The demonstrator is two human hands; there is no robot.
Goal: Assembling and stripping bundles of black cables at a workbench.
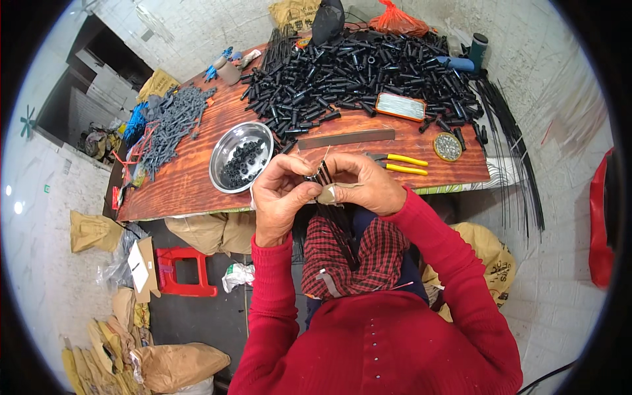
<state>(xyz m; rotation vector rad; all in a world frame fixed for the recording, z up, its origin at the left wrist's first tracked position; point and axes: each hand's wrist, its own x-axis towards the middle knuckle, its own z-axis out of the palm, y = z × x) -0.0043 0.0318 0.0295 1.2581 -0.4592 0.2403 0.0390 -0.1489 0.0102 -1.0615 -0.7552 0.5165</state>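
Both hands meet over my lap, just off the table's near edge. My right hand [362, 184] is closed around a bundle of thin black rods [342, 240], whose lengths hang down over a red-and-black checked cloth [388, 247]. A tan wrap [328, 195] covers that hand's thumb tip. My left hand [280, 191] pinches thumb to fingers beside the rods' upper ends; what it grips is too small to make out. Nearest on the table are a steel bowl [216, 160] of small black parts, yellow-handled pliers [407, 159] and a flat dark bar [347, 138].
A heap of black tubes [342, 72] covers the table's back. An orange-rimmed tray [401, 106] and a round tin of small metal pieces [447, 146] stand right. Grey parts [172, 125] lie left. Long rods [510, 151] overhang the right edge. A red stool [186, 290] stands below.
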